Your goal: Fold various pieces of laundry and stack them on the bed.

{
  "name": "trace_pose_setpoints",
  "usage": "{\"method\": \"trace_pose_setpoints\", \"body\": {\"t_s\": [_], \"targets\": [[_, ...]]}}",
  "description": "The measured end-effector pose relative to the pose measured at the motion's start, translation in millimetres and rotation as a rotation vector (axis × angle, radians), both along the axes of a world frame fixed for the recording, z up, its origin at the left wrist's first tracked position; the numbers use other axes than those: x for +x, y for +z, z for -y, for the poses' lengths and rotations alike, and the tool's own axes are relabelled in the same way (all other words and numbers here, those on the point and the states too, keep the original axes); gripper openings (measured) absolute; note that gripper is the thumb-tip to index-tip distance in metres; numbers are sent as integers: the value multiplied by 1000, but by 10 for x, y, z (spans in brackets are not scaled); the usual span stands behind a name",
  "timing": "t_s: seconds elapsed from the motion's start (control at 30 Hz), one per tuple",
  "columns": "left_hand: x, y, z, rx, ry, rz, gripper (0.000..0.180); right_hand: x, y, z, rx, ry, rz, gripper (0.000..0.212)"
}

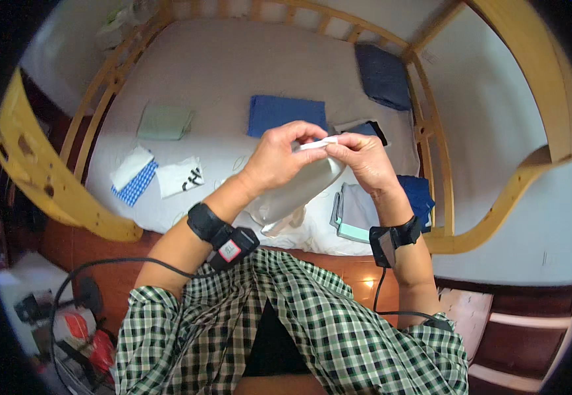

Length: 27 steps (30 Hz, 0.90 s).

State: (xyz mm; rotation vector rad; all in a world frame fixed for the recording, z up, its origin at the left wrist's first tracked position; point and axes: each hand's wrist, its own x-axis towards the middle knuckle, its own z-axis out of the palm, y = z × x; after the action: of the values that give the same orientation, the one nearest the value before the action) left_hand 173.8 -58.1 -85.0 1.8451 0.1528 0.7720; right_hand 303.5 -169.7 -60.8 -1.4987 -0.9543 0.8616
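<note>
Left fingers [311, 131] and right fingers [340, 153], side by side, pinched a white, narrow edge of the pale cloth [299, 194]! Down it hung, just below them, its long axis slanting from the fingertips toward the lower left: smooth, greyish-white, softly curved. Beyond the fingers lay a folded blue cloth [287, 114].

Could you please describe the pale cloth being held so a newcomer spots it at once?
Start at the wooden-railed bed, toward the middle of its near side. There the left hand and right hand pinch the top of the pale cloth. Unlike the folded blue cloth lying just beyond, it is raised and hangs loose.
</note>
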Motion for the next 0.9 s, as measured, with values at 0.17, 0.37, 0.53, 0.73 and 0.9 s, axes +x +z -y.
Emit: {"method": "trace_pose_setpoints", "body": {"t_s": [0.17,0.37,0.53,0.73,0.9], "targets": [[21,-152,122,148,264,95,17,11,-35,23,20,-76,21,17],[3,-227,258,254,217,95,13,184,-44,126,120,4,-118,16],[-64,-105,344,140,97,-6,14,316,88,125,226,158,-382,17],[-229,-33,341,341,282,126,17,331,354,-14,216,217,-275,17],[-302,177,141,634,330,159,17,247,630,-114,150,373,-100,14]]}}
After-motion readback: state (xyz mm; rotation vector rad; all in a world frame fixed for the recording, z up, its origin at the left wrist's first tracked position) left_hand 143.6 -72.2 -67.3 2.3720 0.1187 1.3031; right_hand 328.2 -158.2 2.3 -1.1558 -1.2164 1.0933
